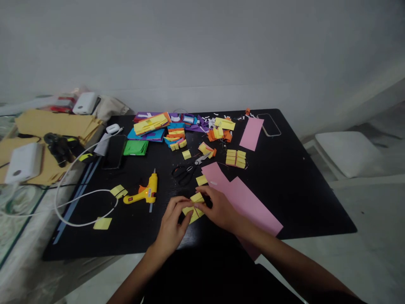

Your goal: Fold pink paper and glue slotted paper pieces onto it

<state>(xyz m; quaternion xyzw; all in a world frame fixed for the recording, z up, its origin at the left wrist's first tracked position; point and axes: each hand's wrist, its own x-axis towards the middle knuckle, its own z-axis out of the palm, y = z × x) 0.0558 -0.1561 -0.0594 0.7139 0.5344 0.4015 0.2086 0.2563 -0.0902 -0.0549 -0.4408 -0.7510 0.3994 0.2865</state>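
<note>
Near the front edge of the black table, my left hand (175, 219) and my right hand (218, 207) meet over small yellow paper pieces. Both hands pinch a yellow paper piece (198, 197) between thumb and fingers. Under the fingertips lies a larger yellow paper strip (193, 216) with a dark line along it. A single yellow slip (201, 180) rests just beyond my right hand. Pink paper sheets (249, 202) lie beneath my right forearm. Scissors (190, 169) with black handles lie beyond the hands, and a yellow glue gun (147, 192) is to the left.
A white cable (63, 219) loops over the table's left side beside a dark phone (114, 151). Folded coloured paper stacks (152, 124) and scraps line the back. Another phone (268, 125) is at the back right. A white stool (343, 152) stands to the right.
</note>
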